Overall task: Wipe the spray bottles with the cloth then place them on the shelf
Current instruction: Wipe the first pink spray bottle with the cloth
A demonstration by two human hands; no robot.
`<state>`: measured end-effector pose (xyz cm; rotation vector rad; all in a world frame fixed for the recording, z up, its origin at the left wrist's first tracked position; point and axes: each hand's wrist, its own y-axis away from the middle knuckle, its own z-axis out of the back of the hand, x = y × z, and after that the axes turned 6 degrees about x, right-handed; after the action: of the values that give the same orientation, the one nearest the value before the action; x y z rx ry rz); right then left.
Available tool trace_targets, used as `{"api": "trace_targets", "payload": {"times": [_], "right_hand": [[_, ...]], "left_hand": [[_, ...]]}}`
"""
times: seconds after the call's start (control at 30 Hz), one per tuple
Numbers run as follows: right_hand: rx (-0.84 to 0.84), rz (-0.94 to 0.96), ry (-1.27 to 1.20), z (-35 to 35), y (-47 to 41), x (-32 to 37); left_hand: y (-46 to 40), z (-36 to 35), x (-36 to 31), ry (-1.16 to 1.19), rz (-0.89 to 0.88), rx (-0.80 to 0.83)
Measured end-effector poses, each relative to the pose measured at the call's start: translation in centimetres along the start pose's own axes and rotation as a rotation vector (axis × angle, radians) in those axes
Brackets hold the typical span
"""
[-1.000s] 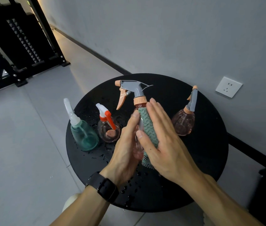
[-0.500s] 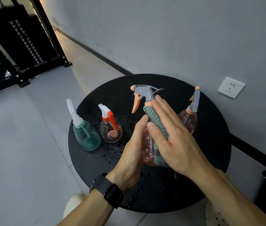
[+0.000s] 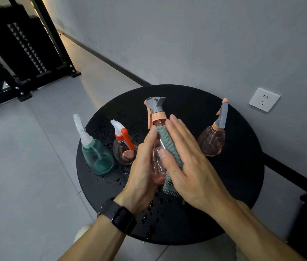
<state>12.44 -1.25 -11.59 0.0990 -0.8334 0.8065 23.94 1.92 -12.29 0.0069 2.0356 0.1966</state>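
Pink bottle (image 3: 157, 164) has turned within left hand (image 3: 141, 172) grip. Right hand (image 3: 192, 170) fingers lie flat on cloth (image 3: 167, 140). Bare counter (image 3: 239, 185) reaches the 3 o'clock edge.

Two bare forearms reached in from the bottom of the view and met above the middle of the round table (image 3: 230, 185). The left hand (image 3: 141, 172) (a black watch (image 3: 119, 216) on its wrist) held the pink spray bottle (image 3: 157, 167) upright, thumb lying up its side, fingers hidden behind it. The right hand (image 3: 190, 166) lay flat, fingers straight and together, pressing the green cloth (image 3: 167, 142) against the bottle's right side, thumb across its front.
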Motion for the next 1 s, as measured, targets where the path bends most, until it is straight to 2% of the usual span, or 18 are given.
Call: {"api": "trace_targets", "payload": {"times": [0.27,0.4,0.77,1.0], "right_hand": [[-0.008,0.02,0.05,0.9,-0.4,-0.1],[-0.001,-0.004,0.027,1.3,-0.5,-0.3],[-0.011,-0.013,-0.031,0.2,-0.2,-0.1],[-0.05,0.037,-0.008,-0.1,-0.1,0.3]], "left_hand": [[0.4,-0.5,0.4,-0.067,0.087,0.047],[0.5,-0.6,0.3,-0.007,0.15,0.058],[-0.2,-0.4,0.4,0.13,0.028,-0.043],[-0.3,-0.2,0.2,0.227,-0.024,0.001]]}}
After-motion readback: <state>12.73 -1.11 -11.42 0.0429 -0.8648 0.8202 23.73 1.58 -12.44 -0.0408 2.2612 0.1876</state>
